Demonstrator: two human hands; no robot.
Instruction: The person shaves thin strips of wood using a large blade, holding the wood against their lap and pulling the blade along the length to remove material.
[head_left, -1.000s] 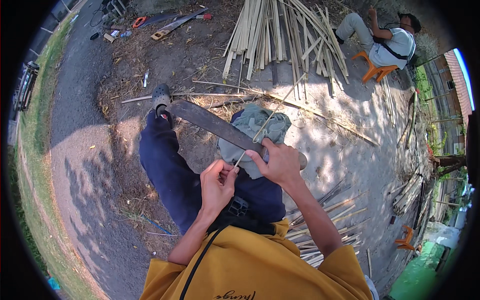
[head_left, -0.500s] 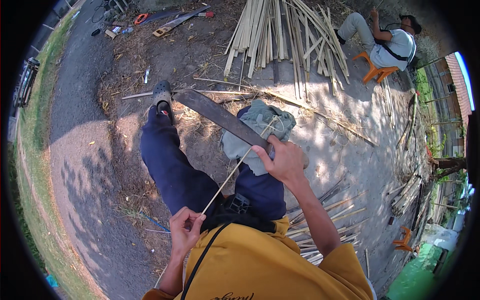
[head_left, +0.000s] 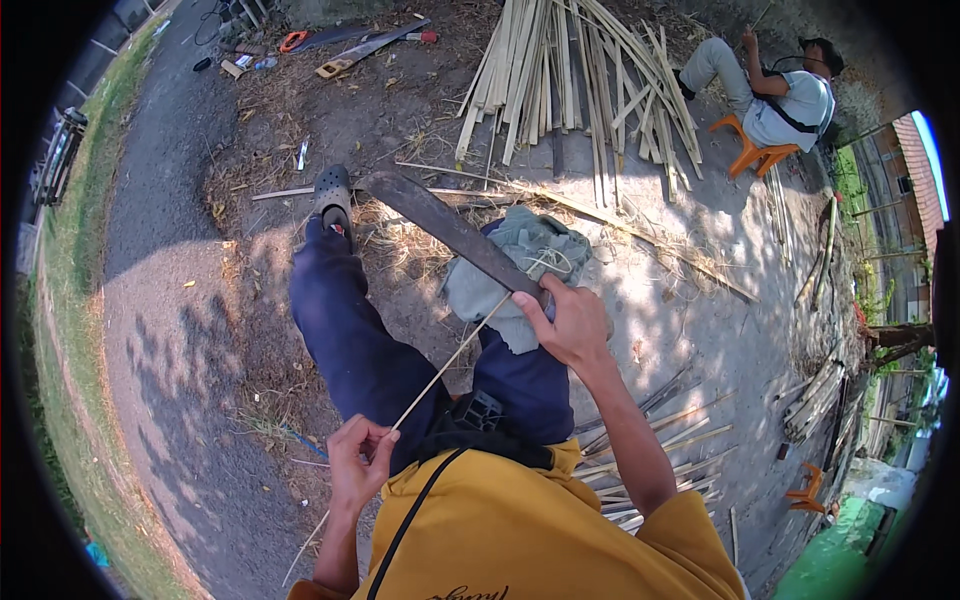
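My left hand (head_left: 360, 460) pinches a thin bamboo strip (head_left: 442, 370) between thumb and fingers, close to my waist. From there the strip runs up and away to the blade, and its tail sticks out below my left wrist. My right hand (head_left: 572, 325) grips a machete (head_left: 440, 228) near the base of its long dark blade, thumb laid along it; the handle is hidden. The blade points to the far left, across the strip and over a grey-green cloth (head_left: 475, 292) draped on my right knee. A pale curl of shaving (head_left: 552, 263) rests on the cloth.
A large pile of split bamboo slats (head_left: 525, 85) lies ahead, with more slats (head_left: 665, 445) beside my right hip. Saws (head_left: 370, 50) are on the ground at far left. Another person (head_left: 790, 105) sits on an orange stool (head_left: 757, 152) at far right.
My left hand has drawn slightly down and left with the strip, and more of its tail shows below the wrist. The right hand and machete stay nearly still over the knee.
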